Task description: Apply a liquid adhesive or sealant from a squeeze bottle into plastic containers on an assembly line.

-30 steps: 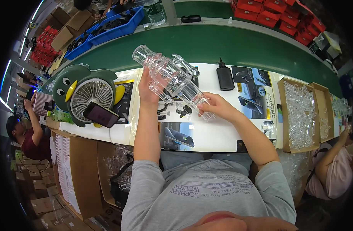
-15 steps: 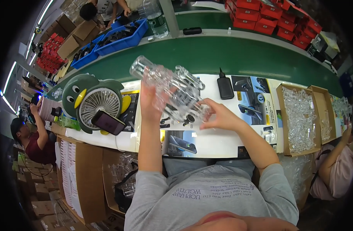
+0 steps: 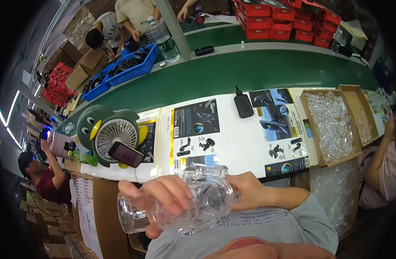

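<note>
Close to my chest, a clear see-through plastic piece (image 3: 206, 196) with a wide round tube at its left end and ring-like parts at its right is held in both hands. The fingers of my left hand (image 3: 165, 194) wrap over its tube side. At the opposite end my right hand (image 3: 249, 190) grips the ringed part, its fingertips partly hidden behind the clear plastic. Under and beyond the hands lies a white work surface (image 3: 239, 146) covered with printed packaging sheets. A black dropper bottle (image 3: 243, 105) rests on it.
To the left stand a penguin-shaped fan (image 3: 103, 134) and a phone (image 3: 126, 154) leaning on it. At right, a cardboard tray (image 3: 329, 129) holds many clear plastic parts. Blue bins (image 3: 133, 69), a large water bottle (image 3: 164, 41) and red boxes (image 3: 280, 21) are farther back. Other people work nearby.
Both hands have brought the clear plastic piece down and toward my chest from above the work surface. The piece now lies more level, and the view has shifted a little.
</note>
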A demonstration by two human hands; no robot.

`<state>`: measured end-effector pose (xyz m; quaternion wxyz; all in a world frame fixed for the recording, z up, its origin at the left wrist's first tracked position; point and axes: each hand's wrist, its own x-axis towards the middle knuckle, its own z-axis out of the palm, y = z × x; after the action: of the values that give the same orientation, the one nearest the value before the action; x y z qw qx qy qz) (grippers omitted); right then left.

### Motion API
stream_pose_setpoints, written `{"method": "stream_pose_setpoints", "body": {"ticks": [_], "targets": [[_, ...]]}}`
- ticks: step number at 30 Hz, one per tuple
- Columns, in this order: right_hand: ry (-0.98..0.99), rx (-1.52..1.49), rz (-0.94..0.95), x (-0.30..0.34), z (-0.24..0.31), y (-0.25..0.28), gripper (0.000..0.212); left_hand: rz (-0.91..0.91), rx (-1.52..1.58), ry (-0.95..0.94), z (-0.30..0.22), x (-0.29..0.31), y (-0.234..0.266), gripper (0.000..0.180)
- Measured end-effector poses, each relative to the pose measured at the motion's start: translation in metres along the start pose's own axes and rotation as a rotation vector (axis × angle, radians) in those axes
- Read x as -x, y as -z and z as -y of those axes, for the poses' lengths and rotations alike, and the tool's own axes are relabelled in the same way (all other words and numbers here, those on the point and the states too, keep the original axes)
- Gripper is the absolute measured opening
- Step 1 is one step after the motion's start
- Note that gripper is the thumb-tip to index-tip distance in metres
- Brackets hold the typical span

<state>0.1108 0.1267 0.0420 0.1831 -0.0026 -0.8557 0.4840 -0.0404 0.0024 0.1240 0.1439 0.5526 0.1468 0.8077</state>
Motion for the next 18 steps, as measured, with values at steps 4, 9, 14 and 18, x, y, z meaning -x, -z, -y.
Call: {"method": "stream_pose_setpoints", "body": {"ticks": [4, 9, 14, 18], "targets": [[-0.090, -0.086, 0.134, 0.004, -0.005, 0.008, 0.045, 0.089, 0.107, 0.005, 0.016, 0.001, 0.002, 0.069], [-0.212, -0.067, 0.055, 0.014, 0.001, 0.010, 0.054, -0.125, 0.170, 0.236, 0.045, -0.001, -0.005, 0.070], [-0.303, -0.470, -0.069, 0.010, -0.002, 0.025, 0.064, -0.131, 0.117, 0.321, 0.058, -0.021, -0.011, 0.067], [-0.316, -0.588, -0.092, 0.005, -0.003, 0.028, 0.070, -0.063, 0.094, 0.418, 0.053, -0.044, -0.010, 0.061]]}}
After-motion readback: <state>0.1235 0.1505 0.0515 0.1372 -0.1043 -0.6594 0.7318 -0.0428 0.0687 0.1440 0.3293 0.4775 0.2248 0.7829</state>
